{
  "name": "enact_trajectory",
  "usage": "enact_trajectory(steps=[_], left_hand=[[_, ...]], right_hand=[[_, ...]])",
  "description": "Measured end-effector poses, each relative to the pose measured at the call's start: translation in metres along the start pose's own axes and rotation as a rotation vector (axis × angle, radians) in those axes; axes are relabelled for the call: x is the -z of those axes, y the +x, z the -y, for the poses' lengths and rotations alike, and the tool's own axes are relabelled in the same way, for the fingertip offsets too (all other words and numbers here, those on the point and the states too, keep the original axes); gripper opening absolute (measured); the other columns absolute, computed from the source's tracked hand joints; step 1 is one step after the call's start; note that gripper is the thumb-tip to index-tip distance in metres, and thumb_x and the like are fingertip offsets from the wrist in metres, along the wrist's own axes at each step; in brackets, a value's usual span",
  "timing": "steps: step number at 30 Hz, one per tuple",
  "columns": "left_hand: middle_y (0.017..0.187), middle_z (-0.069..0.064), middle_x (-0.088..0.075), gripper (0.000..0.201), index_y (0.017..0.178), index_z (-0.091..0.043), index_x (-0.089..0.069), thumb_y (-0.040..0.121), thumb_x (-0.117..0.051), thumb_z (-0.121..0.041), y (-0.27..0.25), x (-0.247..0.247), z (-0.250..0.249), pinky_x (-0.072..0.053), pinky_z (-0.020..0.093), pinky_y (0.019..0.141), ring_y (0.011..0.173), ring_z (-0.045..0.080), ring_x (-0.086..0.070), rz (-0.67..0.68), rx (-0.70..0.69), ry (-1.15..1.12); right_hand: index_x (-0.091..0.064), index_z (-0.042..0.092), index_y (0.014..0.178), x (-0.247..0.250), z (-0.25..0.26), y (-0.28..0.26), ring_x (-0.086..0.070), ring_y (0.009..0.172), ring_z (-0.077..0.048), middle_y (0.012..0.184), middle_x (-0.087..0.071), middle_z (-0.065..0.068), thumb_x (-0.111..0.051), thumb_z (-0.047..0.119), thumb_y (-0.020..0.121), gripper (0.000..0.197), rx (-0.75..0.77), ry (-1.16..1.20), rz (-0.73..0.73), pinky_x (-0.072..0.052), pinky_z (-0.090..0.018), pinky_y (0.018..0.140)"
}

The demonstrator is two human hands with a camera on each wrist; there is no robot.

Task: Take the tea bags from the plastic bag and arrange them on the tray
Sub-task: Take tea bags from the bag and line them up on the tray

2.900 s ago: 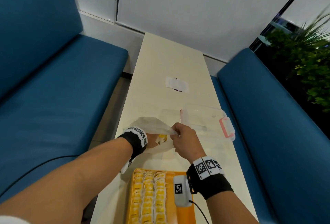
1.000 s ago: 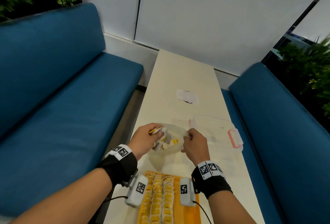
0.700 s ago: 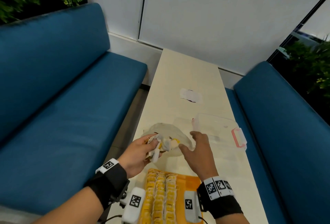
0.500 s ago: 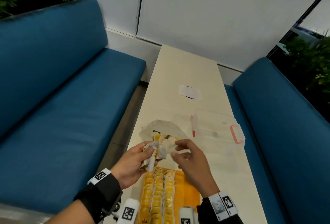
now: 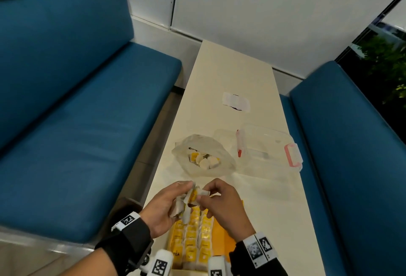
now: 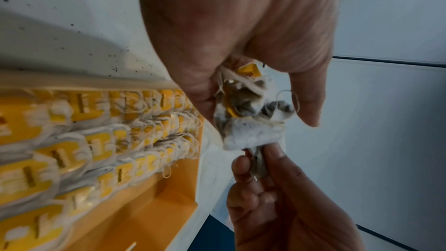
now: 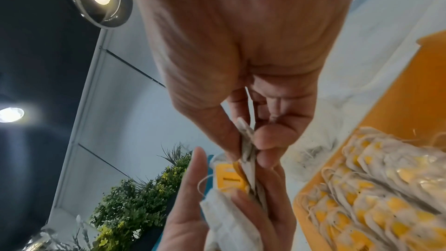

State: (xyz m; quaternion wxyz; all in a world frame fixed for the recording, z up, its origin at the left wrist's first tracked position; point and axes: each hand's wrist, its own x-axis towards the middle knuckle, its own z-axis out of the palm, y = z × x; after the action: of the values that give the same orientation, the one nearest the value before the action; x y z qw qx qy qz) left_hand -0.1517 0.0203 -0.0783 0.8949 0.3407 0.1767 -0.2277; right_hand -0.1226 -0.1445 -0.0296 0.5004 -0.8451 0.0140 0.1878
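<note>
1. Two hands work just above the far end of the tray. The left hand (image 5: 163, 206) has its fingers curled round a small bunch of tea bags (image 5: 184, 206); how many are in the bunch I cannot tell, as they overlap and their strings are tangled.
2. The right hand (image 5: 222, 205) pinches one tea bag (image 6: 251, 136) at the edge of that bunch between thumb and forefinger; its other fingers are curled.
3. One yellow tray (image 5: 226, 238) lies on the near end of the surface (image 5: 232, 71), under the hands. Three rows of tea bags (image 5: 193, 240) with yellow tags lie in it side by side along its left part; the right part shows bare yellow floor. The rows overlap too closely for a count of single bags.
4. One plastic bag (image 5: 203, 157) lies open on the surface beyond the hands, apart from them. Several tea bags show through its mouth, about four or five, though the number is unclear.
5. One clear container (image 5: 268, 143) with two pink-red clasps stands just right of the plastic bag.
6. One white paper scrap (image 5: 236, 102) with a dark mark lies farther along the surface.
7. Two blue benches (image 5: 77, 110) flank the surface, one on each side.
8. Each wrist carries one black band with printed square markers.
</note>
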Motion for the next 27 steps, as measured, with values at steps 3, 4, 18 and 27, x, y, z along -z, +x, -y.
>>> enact_trajectory(steps=[3, 4, 18, 27], left_hand=[[0.095, 0.015, -0.069, 0.030, 0.113, -0.009, -0.063, 0.089, -0.072, -0.025, -0.001, 0.002, 0.005, -0.054, 0.030, 0.057, 0.078, 0.023, -0.070, -0.012, -0.001, 0.011], [0.098, 0.016, -0.070, 0.031, 0.114, -0.009, -0.064, 0.088, -0.073, -0.024, 0.000, 0.004, 0.007, -0.055, 0.031, 0.060, 0.082, 0.025, -0.070, -0.017, -0.001, 0.014], [0.097, 0.015, -0.070, 0.030, 0.113, -0.011, -0.067, 0.086, -0.073, -0.022, -0.001, 0.009, 0.009, -0.053, 0.036, 0.073, 0.080, 0.026, -0.069, -0.096, -0.019, 0.006], [0.096, 0.018, -0.066, 0.022, 0.105, -0.010, -0.069, 0.086, -0.064, -0.021, -0.005, 0.008, 0.005, -0.053, 0.034, 0.068, 0.079, 0.027, -0.067, -0.121, -0.035, -0.060]], right_hand=[[-0.057, 0.008, 0.086, 0.001, -0.002, -0.002, -0.071, 0.065, -0.030, 0.081, -0.066, -0.012, -0.073, 0.007, 0.081, 0.017, -0.021, 0.016, 0.011, -0.053, -0.035, 0.053], [-0.057, 0.007, 0.089, 0.001, -0.003, -0.003, -0.070, 0.063, -0.027, 0.084, -0.063, -0.012, -0.071, 0.005, 0.082, 0.016, -0.028, 0.033, 0.015, -0.053, -0.034, 0.052], [-0.059, 0.005, 0.082, -0.003, -0.013, -0.013, -0.068, 0.068, -0.025, 0.080, -0.064, -0.009, -0.082, 0.013, 0.080, 0.024, -0.065, 0.219, 0.024, -0.054, -0.036, 0.060], [-0.065, 0.024, 0.113, -0.005, -0.009, -0.015, -0.067, 0.063, -0.016, 0.095, -0.061, -0.007, -0.059, 0.001, 0.089, 0.034, -0.092, 0.075, 0.073, -0.058, -0.030, 0.059]])
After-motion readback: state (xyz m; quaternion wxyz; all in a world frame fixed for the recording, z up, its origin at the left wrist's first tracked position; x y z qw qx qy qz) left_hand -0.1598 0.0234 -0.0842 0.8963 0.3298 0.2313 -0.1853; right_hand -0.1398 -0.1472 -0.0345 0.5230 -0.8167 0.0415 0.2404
